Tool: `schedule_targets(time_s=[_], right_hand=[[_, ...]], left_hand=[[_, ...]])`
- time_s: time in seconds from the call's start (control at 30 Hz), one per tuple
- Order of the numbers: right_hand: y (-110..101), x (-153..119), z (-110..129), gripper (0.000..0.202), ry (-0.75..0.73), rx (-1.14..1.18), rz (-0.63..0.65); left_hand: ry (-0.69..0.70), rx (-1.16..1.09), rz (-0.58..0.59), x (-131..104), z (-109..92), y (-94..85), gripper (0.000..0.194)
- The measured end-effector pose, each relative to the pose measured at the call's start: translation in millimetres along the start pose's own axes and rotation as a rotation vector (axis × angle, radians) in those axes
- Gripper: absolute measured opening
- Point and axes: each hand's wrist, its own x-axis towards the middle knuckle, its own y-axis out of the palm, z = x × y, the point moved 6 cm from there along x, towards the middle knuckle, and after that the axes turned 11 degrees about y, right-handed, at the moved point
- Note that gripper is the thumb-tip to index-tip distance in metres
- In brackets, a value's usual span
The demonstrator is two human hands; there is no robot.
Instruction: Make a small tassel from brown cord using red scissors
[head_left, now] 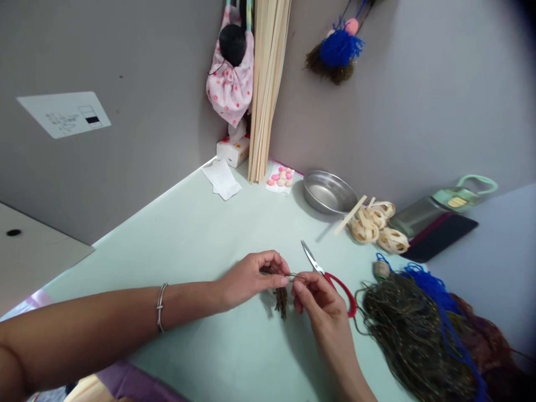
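Note:
Near the middle of the pale green table, my left hand is closed on a small bundle of brown yarn, whose cut ends hang down below the fingers. Close on its right, my right hand pinches a thin strand that runs from the bundle between both hands. Scissors with red handles lie open just behind my right hand, blades pointing away. To the right of that hand is a large heap of dark green-brown yarn with blue yarn on it.
A metal bowl, rolled wood strips, a bottle and a dark flat object line the back right. Further back are pink and cream pieces, long strips, paper and a tissue box.

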Motion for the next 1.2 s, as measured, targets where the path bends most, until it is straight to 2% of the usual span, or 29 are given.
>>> schedule_targets(time_s=[0.2,0.37,0.43,0.7,1.2], right_hand=[[3.3,-2.2,2.9,0.028,0.001,-0.058,0.021],[15.3,-4.6,2.1,0.046,0.056,-0.173,0.176],[16.9,-3.6,-0.7,0.048,0.079,-0.180,0.209],[5.8,1.8,-5.2,0.033,0.050,-0.100,0.077],[10.4,-1.5,-1.1,0.022,0.066,0.052,0.084]], left_hand=[[-0.129,-0.170,0.064,-4.2,4.2,12.4,0.028],[-0.106,-0.130,0.032,-5.7,7.0,11.1,0.024],[-0.099,-0.126,0.044,-5.9,9.0,11.5,0.024],[-0.108,-0.136,0.045,-5.3,10.9,12.2,0.029],[-0.178,-0.096,0.069,-5.3,15.9,9.7,0.009]])
